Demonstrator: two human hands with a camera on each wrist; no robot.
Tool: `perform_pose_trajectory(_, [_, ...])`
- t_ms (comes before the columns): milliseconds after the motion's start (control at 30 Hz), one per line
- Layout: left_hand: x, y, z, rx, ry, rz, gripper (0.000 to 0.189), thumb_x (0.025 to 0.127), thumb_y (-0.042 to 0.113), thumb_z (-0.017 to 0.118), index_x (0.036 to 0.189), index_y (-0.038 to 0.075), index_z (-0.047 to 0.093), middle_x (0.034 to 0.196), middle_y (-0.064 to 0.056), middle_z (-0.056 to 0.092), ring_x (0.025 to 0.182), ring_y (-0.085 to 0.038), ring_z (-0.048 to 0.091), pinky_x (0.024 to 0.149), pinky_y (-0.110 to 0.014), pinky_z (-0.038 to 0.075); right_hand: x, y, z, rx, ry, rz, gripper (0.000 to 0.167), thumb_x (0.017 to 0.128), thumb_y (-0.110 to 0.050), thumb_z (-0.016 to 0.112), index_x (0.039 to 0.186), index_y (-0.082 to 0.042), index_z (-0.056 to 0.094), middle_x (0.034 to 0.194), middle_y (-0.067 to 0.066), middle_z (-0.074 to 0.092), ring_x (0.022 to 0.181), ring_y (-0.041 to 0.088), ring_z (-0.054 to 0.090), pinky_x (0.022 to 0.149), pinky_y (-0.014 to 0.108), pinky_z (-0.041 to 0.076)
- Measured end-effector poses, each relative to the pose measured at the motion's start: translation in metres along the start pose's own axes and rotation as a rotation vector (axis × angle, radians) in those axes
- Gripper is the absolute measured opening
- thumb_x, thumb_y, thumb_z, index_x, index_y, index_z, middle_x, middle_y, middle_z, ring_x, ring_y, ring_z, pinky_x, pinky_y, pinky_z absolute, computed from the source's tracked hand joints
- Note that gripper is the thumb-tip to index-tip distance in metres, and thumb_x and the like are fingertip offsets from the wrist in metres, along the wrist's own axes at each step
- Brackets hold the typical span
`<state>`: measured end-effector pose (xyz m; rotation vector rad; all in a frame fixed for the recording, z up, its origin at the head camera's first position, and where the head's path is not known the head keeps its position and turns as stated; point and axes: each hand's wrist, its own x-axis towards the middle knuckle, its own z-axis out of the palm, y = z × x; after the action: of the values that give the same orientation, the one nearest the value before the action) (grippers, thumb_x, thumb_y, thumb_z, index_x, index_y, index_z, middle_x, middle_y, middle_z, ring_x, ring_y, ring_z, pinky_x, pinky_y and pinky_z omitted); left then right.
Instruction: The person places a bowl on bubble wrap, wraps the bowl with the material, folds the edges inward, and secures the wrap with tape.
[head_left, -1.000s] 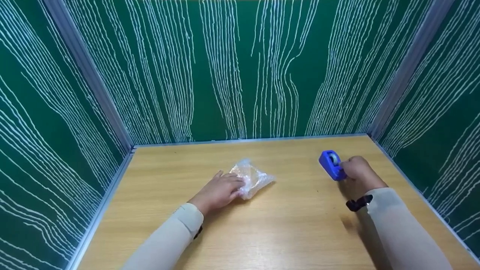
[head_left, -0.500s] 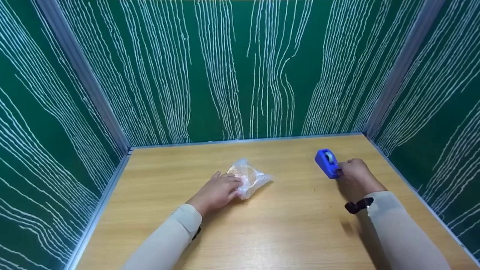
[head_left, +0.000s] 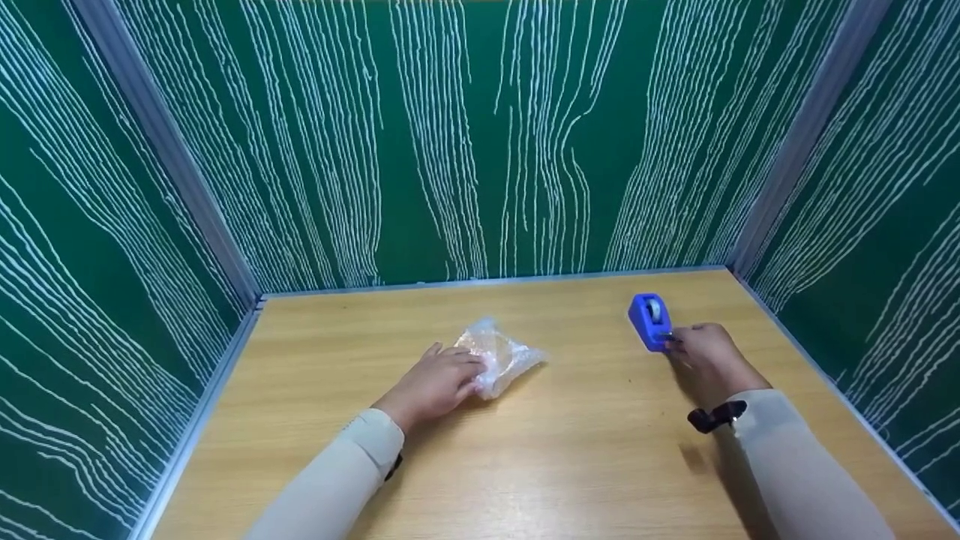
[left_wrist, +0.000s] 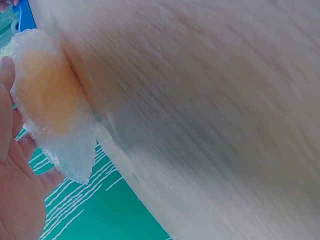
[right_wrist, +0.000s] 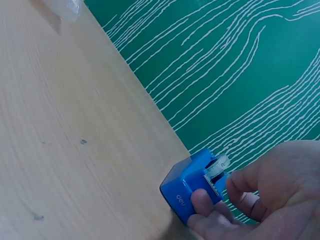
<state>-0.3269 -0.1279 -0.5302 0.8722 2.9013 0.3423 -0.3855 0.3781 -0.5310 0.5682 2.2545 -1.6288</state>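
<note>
A bubble-wrapped package [head_left: 499, 360] with something orange inside lies near the middle of the wooden table [head_left: 570, 465]. My left hand [head_left: 439, 379] rests on its left side with fairly straight fingers. In the left wrist view, several fingers partly disappear behind the package [left_wrist: 52, 95]. Farther right stands a blue tape dispenser [head_left: 646, 319] with a clear roll in it. My right hand [head_left: 709, 352] grips its near end between thumb and fingers. The right wrist view shows those fingers at the front of the dispenser [right_wrist: 182, 185]; whether they also pinch a tape end is unclear.
Green panels [head_left: 480, 150] with white wavy lines close off the back and both sides. Grey metal posts [head_left: 172, 150] stand at the back corners. A dark wrist strap [head_left: 716, 416] sits at the right cuff.
The tape dispenser has shifted slightly away and to the left, with my right hand following at its near end. My left hand and the package keep their place on the table.
</note>
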Motion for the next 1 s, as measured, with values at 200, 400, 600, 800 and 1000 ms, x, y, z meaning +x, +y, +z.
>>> perform_pose_trajectory(200, [0.001, -0.002, 0.001, 0.010, 0.006, 0.012, 0.051, 0.117, 0.049, 0.056, 0.162, 0.026, 0.065, 0.171, 0.005, 0.060, 0.170, -0.025, 0.043, 0.144, -0.067, 0.017, -0.003, -0.001, 0.004, 0.017, 0.013, 0.014, 0.066, 0.122, -0.023, 0.041, 0.173, 0.012, 0.020, 0.167, 0.030, 0.044, 0.149, 0.040, 0.048, 0.141, 0.057, 0.031])
perform_pose_trajectory(400, [0.001, -0.001, 0.001, 0.016, 0.007, 0.011, 0.051, 0.117, 0.049, 0.056, 0.162, 0.026, 0.065, 0.171, 0.005, 0.061, 0.169, -0.025, 0.044, 0.144, -0.066, 0.017, 0.000, 0.001, 0.003, 0.012, 0.014, 0.035, 0.068, 0.122, -0.024, 0.040, 0.174, 0.013, 0.018, 0.173, 0.030, 0.040, 0.152, 0.041, 0.043, 0.142, 0.060, 0.026])
perform_pose_trajectory(600, [0.001, -0.001, 0.001, 0.012, 0.007, 0.007, 0.051, 0.117, 0.049, 0.056, 0.162, 0.027, 0.065, 0.171, 0.005, 0.061, 0.169, -0.025, 0.044, 0.144, -0.067, 0.017, 0.007, 0.005, -0.002, 0.033, -0.032, 0.070, 0.071, 0.121, -0.023, 0.046, 0.175, 0.011, 0.015, 0.176, 0.030, 0.037, 0.156, 0.043, 0.039, 0.143, 0.063, 0.019])
perform_pose_trajectory(800, [0.002, -0.001, 0.001, 0.003, 0.000, -0.005, 0.052, 0.117, 0.050, 0.055, 0.163, 0.027, 0.064, 0.172, 0.006, 0.060, 0.170, -0.024, 0.043, 0.145, -0.065, 0.015, 0.020, 0.012, -0.005, -0.040, -0.034, 0.049, 0.074, 0.119, -0.026, 0.053, 0.174, 0.012, 0.020, 0.166, 0.031, 0.048, 0.147, 0.041, 0.048, 0.140, 0.061, 0.029])
perform_pose_trajectory(1000, [0.003, 0.000, 0.002, 0.012, -0.004, 0.001, 0.051, 0.117, 0.048, 0.057, 0.162, 0.027, 0.065, 0.171, 0.005, 0.060, 0.170, -0.025, 0.043, 0.144, -0.066, 0.016, 0.012, 0.017, 0.001, -0.141, 0.036, -0.042, 0.059, 0.117, -0.019, 0.048, 0.162, 0.019, 0.041, 0.137, 0.022, 0.068, 0.122, 0.029, 0.065, 0.116, 0.043, 0.056])
